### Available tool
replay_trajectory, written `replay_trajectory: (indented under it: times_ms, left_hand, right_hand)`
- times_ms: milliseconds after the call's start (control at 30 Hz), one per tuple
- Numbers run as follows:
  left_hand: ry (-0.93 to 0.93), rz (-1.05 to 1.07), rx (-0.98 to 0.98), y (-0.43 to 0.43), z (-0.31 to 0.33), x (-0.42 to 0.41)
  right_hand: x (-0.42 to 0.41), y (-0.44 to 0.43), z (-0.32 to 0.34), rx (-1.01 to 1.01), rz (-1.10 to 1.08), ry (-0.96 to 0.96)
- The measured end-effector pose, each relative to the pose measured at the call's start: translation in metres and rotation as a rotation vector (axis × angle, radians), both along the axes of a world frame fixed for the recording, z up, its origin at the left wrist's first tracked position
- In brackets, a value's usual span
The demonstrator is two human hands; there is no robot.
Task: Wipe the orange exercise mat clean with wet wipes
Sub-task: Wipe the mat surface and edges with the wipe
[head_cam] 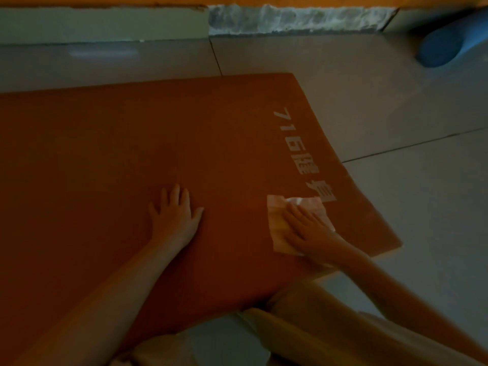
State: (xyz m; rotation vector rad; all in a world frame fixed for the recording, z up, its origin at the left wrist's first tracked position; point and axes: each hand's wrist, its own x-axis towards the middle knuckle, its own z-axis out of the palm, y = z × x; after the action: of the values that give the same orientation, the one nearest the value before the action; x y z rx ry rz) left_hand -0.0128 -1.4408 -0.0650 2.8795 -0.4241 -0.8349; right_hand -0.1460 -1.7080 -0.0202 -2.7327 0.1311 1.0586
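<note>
The orange exercise mat [111, 159] lies flat on the tiled floor and fills the left and middle of the view, with white printed characters near its right edge. My left hand [174, 215] rests flat on the mat's middle, fingers spread. My right hand [307, 229] presses with straight fingers on a white wet wipe [276, 225] spread out near the mat's right corner, just below the printed characters. Part of the wipe is hidden under the hand.
Grey floor tiles [422, 207] surround the mat to the right and beyond it. A wall base with a rough patch [295, 19] runs along the top. A blue object [443, 46] lies at the top right. My knees and clothing [303, 334] are at the bottom.
</note>
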Motion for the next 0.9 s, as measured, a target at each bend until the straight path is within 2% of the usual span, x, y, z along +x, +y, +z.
replay_trajectory:
  times_ms: [100, 267, 367, 533, 700, 800, 900]
  left_hand:
    - [-0.072, 0.000, 0.032, -0.003, -0.003, 0.002]
    - [-0.130, -0.039, 0.024, -0.012, -0.006, 0.011]
    - [-0.125, -0.087, 0.039, -0.015, -0.010, 0.010]
    - [-0.134, -0.091, 0.064, -0.017, -0.010, 0.010]
    - [-0.126, -0.100, 0.077, -0.018, -0.007, 0.008]
    - [-0.115, -0.111, 0.093, -0.018, -0.005, 0.009]
    - [-0.116, -0.115, 0.088, -0.018, -0.008, 0.009]
  right_hand:
    - [0.015, 0.003, -0.015, -0.030, -0.055, -0.052]
    - [-0.011, 0.021, 0.002, 0.111, 0.225, -0.108]
    - [-0.017, 0.001, 0.012, 0.146, 0.202, -0.044]
    - [0.018, -0.001, -0.020, -0.011, -0.012, -0.155]
    - [0.002, 0.022, -0.015, 0.109, 0.159, -0.206]
    - [0.001, 0.000, -0.017, 0.105, 0.099, -0.162]
    - [0.035, -0.019, -0.034, 0.006, -0.041, -0.172]
